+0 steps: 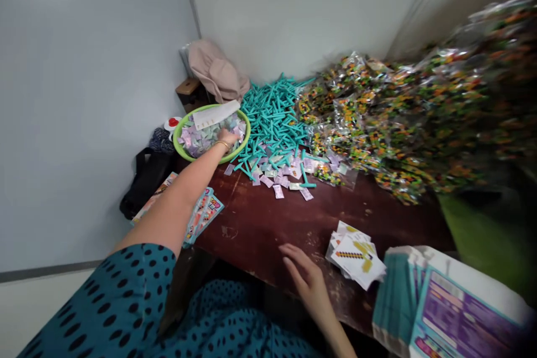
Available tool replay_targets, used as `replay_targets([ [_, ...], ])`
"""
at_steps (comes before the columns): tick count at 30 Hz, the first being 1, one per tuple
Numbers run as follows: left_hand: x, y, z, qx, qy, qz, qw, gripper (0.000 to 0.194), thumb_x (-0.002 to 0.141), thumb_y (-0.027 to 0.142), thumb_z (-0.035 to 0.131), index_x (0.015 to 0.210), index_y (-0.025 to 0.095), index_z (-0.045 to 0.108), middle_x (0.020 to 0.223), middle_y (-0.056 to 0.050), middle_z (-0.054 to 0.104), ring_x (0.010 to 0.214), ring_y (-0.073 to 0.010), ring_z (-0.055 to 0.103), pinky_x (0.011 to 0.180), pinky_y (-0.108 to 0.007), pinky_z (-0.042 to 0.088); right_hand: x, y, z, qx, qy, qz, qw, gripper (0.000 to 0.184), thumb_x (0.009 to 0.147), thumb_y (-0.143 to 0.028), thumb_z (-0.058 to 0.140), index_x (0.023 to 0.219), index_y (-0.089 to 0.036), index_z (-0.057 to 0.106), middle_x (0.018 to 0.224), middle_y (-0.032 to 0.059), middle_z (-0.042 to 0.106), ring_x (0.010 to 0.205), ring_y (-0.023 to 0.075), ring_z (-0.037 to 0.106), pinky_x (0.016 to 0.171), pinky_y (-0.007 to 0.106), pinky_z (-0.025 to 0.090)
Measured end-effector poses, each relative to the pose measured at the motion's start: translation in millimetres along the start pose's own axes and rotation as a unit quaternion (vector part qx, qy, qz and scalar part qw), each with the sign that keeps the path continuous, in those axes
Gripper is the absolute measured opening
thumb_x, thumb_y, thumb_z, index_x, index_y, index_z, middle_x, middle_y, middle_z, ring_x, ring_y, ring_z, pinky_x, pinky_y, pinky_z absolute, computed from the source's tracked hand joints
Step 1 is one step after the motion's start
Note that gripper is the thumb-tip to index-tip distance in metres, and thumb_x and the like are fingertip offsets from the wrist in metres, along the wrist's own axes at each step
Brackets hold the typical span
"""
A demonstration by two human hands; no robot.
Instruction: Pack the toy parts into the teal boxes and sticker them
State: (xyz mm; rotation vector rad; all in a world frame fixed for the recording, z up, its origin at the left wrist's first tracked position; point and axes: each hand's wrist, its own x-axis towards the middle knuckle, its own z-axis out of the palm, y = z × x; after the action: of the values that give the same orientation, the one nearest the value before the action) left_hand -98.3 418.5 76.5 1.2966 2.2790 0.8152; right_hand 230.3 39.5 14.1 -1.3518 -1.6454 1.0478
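My left hand (229, 137) reaches into a green basket (178, 148) at the back left, down among small pale purple and green packets (197, 140). Its fingers are partly hidden there, so whether it grips a packet cannot be told. A white paper strip (216, 114) lies across the packets. Over the table's front edge, my right hand (308, 279) is open, fingers stretched and nothing in them. Just right of it lies a loose pile of white cards (356, 254) printed with yellow and orange-black shapes.
Teal T-shaped plastic pieces (272, 117) heap behind loose packets (279, 179) on the dark red table (255, 229). Clear bags of colourful small pieces (398, 117) pile up at right. Folded teal-purple printed packaging (457, 307) stands front right; printed sheets (205, 212) lie beneath my left arm.
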Motion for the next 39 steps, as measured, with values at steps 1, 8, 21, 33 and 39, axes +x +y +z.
replay_targets([
  [1,0.5,17.7,10.7,-0.003,-0.008,0.01,1.0,0.066,0.071,0.025,0.086,0.13,0.016,0.059,0.127,-0.017,0.068,0.118,-0.0306,0.065,0.097,-0.039,0.052,4.4,-7.5,4.0,0.006,-0.008,-0.01,1.0,0.032,0.1,-0.044,0.057,0.115,-0.027,0.079,0.122,0.0112,0.075,0.117,0.0271,0.072,0.104,0.046,0.058],
  [8,-17.9,128.2,60.7,-0.032,-0.084,0.112,0.99,0.053,0.078,0.013,0.079,0.128,0.012,0.061,0.132,-0.016,0.067,0.119,-0.0239,0.064,0.101,-0.031,0.046,-3.8,-22.8,0.2,0.005,0.004,-0.029,1.0,0.028,0.101,-0.036,0.057,0.117,-0.028,0.078,0.121,0.0098,0.075,0.117,0.0242,0.071,0.104,0.042,0.058],
  [21,-306.4,-51.3,-10.1,-0.069,-0.128,0.379,0.914,0.035,0.098,0.029,0.055,0.133,0.028,0.063,0.144,-0.008,0.061,0.14,-0.022,0.053,0.122,-0.041,0.04,-47.8,0.3,-21.8,0.013,0.044,0.016,0.999,0.032,0.1,-0.043,0.057,0.116,-0.026,0.078,0.123,0.0118,0.074,0.119,0.0267,0.07,0.106,0.046,0.055],
  [33,-279.4,-202.7,-209.9,0.312,0.034,0.161,0.936,0.068,0.086,0.056,0.07,0.146,0.028,0.054,0.16,-0.011,0.045,0.143,-0.0339,0.042,0.118,-0.052,0.035,-0.6,-36.1,160.9,0.111,-0.253,-0.043,0.96,0.043,0.094,-0.03,0.06,0.136,-0.02,0.065,0.136,0.0133,0.066,0.115,0.0246,0.067,0.107,0.044,0.052],
  [39,-259.9,-208.8,-189.9,0.332,0.058,0.203,0.919,0.069,0.09,0.058,0.065,0.151,0.028,0.05,0.165,-0.01,0.038,0.146,-0.0342,0.035,0.117,-0.052,0.031,91.6,-74.7,249.0,0.078,-0.208,0.025,0.975,0.076,0.087,-0.015,0.053,0.158,-0.004,0.029,0.162,0.0242,0.032,0.15,0.0287,0.035,0.126,0.048,0.028],
])
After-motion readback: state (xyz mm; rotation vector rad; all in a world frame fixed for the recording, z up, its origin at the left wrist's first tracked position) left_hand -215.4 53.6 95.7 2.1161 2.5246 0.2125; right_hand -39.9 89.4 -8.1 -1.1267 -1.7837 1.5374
